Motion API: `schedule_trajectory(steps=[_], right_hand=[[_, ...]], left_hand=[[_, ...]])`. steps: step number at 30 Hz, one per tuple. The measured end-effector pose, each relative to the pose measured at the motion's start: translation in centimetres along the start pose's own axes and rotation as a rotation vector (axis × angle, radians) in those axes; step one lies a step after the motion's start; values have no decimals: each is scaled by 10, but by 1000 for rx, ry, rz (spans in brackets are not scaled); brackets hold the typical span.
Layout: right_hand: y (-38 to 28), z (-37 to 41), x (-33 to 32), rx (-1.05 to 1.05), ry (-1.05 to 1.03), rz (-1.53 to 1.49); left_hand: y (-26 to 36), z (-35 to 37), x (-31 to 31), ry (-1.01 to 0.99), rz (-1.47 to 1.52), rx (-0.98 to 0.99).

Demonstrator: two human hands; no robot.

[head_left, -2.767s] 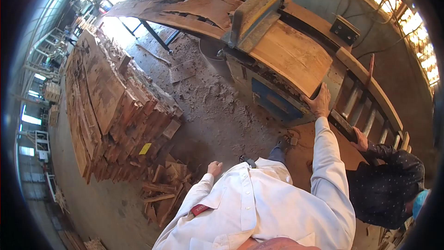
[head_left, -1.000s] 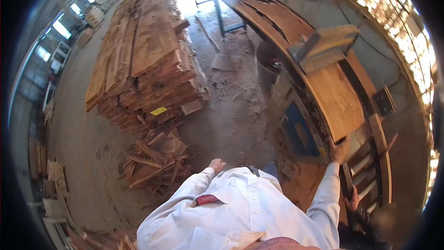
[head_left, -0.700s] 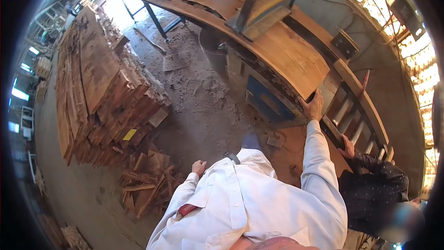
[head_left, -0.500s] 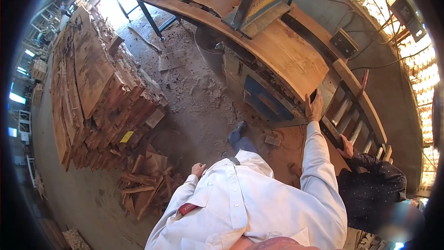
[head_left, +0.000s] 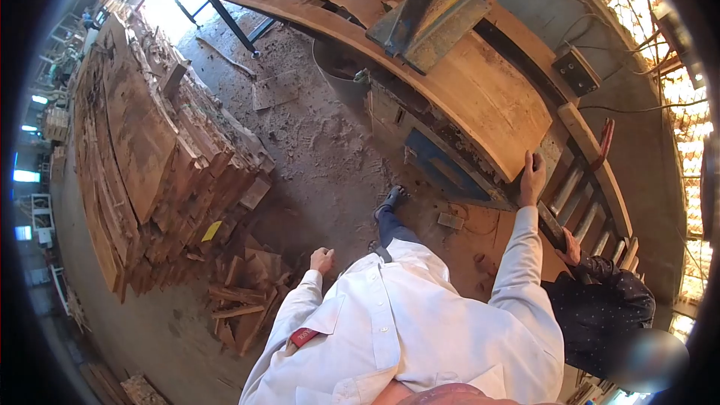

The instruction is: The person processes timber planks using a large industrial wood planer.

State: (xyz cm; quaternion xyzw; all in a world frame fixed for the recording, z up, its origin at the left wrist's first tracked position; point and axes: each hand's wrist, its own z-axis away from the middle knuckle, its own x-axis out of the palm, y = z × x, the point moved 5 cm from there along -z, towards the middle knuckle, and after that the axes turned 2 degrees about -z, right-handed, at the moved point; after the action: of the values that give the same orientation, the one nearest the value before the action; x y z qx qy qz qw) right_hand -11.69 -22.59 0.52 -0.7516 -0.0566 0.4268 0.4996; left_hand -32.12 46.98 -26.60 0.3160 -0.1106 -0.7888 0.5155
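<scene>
Plank (head_left: 487, 97) hidden partly behind guard (head_left: 439, 19); whether right hand (head_left: 532, 182) touches is unclear.

Your wide, round view bends straight edges into curves and fades to black at the corners. Daylight glares through the slatted wall (head_left: 690, 180) on your right and whitens the far opening (head_left: 161, 6), upper left. The floor (head_left: 319, 142) lies in duller, brownish light. Your left hand (head_left: 322, 260) and right hand (head_left: 532, 181) look fairly sharp; a smeared patch (head_left: 651, 360) blurs the lower right.
</scene>
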Motion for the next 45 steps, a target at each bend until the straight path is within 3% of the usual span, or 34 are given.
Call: schedule_trajectory(steps=[7, 10, 16, 19, 24, 26, 29, 31, 34, 36, 37, 38, 39, 40, 45], right_hand=[[-7, -93, 23, 14, 21, 200], [-11, -106, 33, 125, 144, 271], [-25, -75, 52, 120, 353, 167], [-39, -63, 49, 201, 308, 77], [-24, -44, 47, 94, 366, 153], [-20, -35, 44, 145, 388, 128], [-20, -10, 28, 226, 320, -114], [-19, 19, 13, 223, 381, -295], [-39, 90, 4, 232, 502, -436], [-56, 139, 5, 214, 586, -260], [-26, 163, 28, 389, 506, -463], [-35, 176, 47, 452, 504, -882], [-13, 186, 67, 639, 337, -1004], [-13, 190, 81, 687, 277, -1164], [-39, 143, 127, 826, 137, -1749]], left_hand=[[52, -25, -31, 12, 148, -42], [73, -31, -38, 15, 132, -28], [99, -49, -42, -15, 32, 0], [135, -60, -44, -82, 16, 39], [244, -115, -22, -249, -65, 226], [322, -106, -5, -347, -69, 340], [441, -67, 31, -467, -111, 499], [493, -55, 53, -519, -140, 573], [526, -45, 75, -576, -148, 621], [528, -38, 79, -582, -114, 637], [521, -36, 77, -579, -198, 685], [513, -38, 72, -557, -277, 727], [499, -41, 67, -583, -287, 665], [485, -44, 58, -618, -296, 602], [438, -70, -13, -420, -523, 624]])
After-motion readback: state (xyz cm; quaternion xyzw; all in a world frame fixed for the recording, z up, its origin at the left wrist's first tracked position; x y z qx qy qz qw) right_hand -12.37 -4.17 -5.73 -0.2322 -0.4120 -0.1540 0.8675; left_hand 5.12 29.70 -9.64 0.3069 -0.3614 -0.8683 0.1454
